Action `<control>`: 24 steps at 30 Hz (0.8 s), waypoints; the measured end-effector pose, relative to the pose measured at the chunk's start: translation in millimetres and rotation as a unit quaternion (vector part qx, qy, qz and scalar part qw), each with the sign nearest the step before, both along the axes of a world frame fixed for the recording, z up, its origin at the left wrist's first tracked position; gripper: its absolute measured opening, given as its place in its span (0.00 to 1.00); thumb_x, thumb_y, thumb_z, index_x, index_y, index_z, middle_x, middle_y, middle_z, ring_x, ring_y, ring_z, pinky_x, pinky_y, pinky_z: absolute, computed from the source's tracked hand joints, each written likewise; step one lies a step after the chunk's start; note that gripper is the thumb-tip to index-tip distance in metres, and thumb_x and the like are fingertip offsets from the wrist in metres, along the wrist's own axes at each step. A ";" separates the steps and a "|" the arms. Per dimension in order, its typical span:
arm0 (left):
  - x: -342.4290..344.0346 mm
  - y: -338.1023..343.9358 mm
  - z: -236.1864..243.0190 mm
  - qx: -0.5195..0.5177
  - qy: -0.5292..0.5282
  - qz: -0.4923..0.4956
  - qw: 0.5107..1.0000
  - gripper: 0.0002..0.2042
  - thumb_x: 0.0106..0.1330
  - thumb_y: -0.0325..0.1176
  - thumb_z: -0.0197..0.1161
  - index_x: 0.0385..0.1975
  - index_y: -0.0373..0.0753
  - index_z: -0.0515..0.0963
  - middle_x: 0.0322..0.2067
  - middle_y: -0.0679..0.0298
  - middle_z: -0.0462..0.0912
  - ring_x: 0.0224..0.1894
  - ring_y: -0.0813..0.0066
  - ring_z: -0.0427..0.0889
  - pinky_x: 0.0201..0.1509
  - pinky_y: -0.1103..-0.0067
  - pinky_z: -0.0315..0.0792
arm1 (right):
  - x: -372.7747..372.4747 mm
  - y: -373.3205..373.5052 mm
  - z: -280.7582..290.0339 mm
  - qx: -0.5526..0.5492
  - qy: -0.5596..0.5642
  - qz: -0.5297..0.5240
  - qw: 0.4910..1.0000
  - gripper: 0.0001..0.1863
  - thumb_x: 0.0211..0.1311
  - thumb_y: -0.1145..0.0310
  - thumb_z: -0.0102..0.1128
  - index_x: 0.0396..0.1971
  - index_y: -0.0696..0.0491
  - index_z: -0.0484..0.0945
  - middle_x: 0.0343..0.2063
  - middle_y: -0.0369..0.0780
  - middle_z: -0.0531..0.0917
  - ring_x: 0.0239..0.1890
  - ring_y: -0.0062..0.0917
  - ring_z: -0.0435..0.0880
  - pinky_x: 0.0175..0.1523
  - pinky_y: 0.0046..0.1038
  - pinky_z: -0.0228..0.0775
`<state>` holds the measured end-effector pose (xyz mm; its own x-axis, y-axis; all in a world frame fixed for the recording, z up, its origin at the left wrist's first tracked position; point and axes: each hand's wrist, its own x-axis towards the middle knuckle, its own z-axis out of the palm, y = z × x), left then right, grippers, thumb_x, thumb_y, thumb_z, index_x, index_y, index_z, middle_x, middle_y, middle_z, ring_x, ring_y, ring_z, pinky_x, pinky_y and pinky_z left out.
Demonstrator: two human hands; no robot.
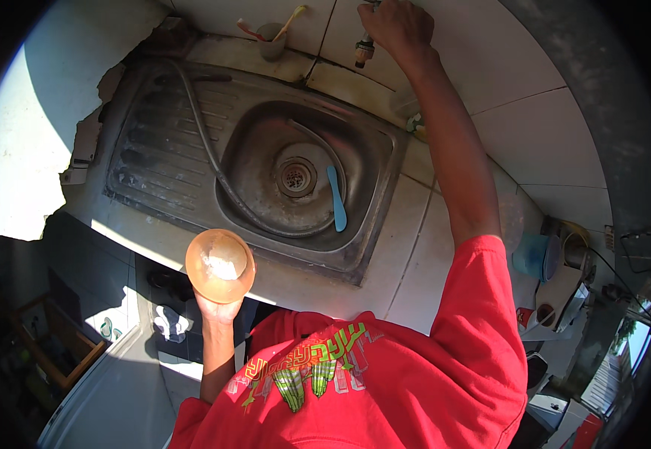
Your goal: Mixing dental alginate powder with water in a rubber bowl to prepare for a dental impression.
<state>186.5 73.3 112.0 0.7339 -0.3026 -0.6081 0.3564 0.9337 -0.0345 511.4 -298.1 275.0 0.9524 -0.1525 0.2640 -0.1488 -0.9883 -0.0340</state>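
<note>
My left hand (pixel 219 309) holds an orange bowl (pixel 193 271) from below, in front of the sink's near edge. White stuff (pixel 224 258) lies in the bowl; I cannot make out what it is. My right hand (pixel 400 28) reaches to the far wall and is closed on the tap (pixel 364 52), whose spout points down beyond the sink's far edge. No stream of water shows under it. A light blue spatula-like tool (pixel 336 200) lies in the metal sink (pixel 254 123), to the right of the drain (pixel 295 176).
A grey hose (pixel 207 142) runs over the ribbed drainboard (pixel 164 153) and curls into the sink. A cup (pixel 271 46) with toothbrushes stands on the back ledge. At the right is a blue container (pixel 536 258). A jagged-edged panel (pixel 41 142) covers the far left.
</note>
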 end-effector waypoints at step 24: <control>-12.6 9.0 9.3 -0.004 -0.026 0.006 1.000 0.27 0.65 0.52 0.57 0.60 0.46 0.69 0.60 0.53 0.70 0.64 0.44 0.64 0.65 0.47 0.60 | -129.8 8.7 -227.5 0.255 0.087 0.221 0.937 0.08 0.66 0.73 0.48 0.41 0.56 0.75 0.35 0.41 0.82 0.35 0.32 0.83 0.45 0.40 0.76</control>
